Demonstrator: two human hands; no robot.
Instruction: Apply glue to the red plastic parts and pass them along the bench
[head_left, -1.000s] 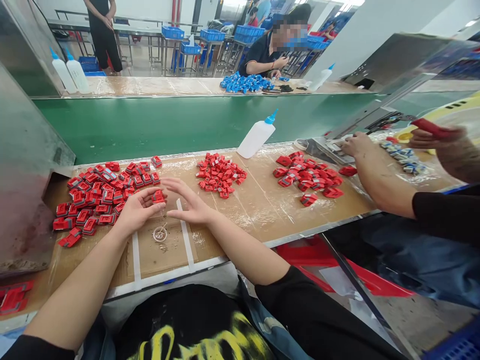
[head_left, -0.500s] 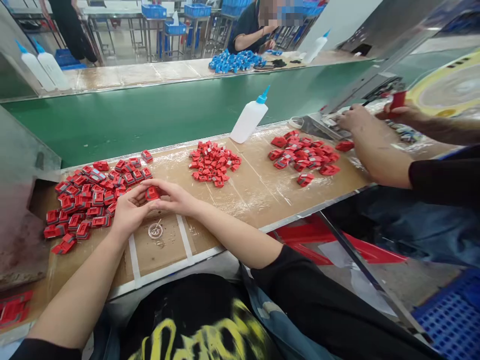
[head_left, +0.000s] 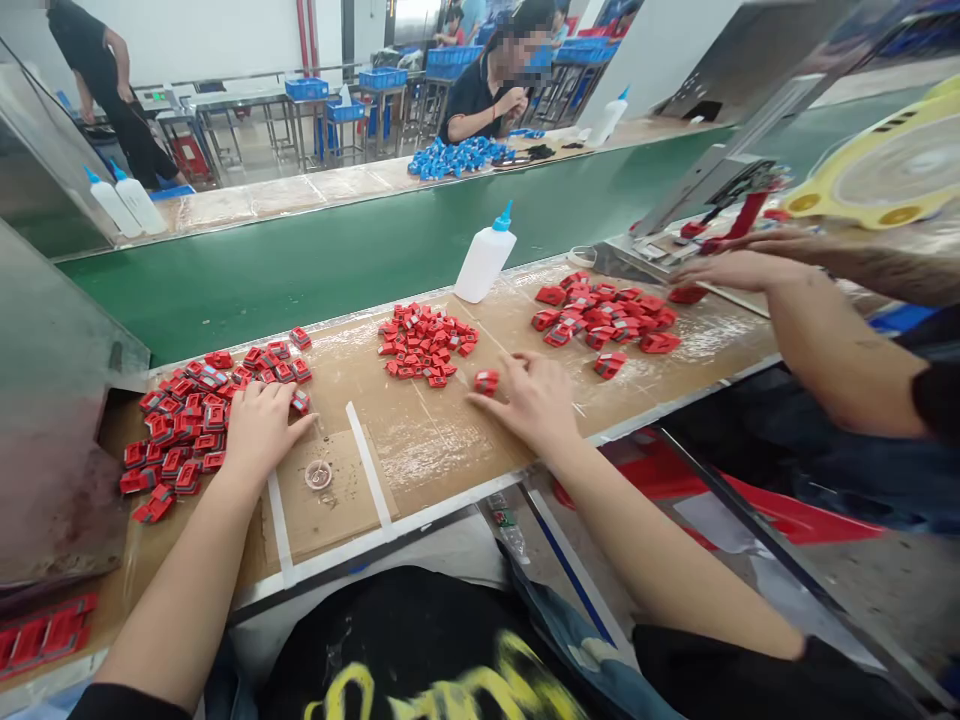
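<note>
My left hand (head_left: 261,428) lies palm down with its fingers flat on the near edge of a large pile of red plastic parts (head_left: 187,420) at the left; one red part (head_left: 300,402) sits by its index finger. My right hand (head_left: 531,396) is stretched out to the right over the taped cardboard worktop (head_left: 420,440). Its thumb and fingertips pinch a single red part (head_left: 486,381), just below a smaller pile of red pieces (head_left: 424,345).
A small clear dish (head_left: 318,473) sits between white tape strips (head_left: 369,466). A white squeeze bottle (head_left: 484,258) stands by the green conveyor belt (head_left: 300,265). A co-worker's hands (head_left: 739,268) work beside a third red pile (head_left: 604,315). A metal guard (head_left: 52,400) stands at the left.
My hands were together over the dish with one red part between them. They have parted: the right hand carried the part to the right, and the left dropped onto the left pile.
</note>
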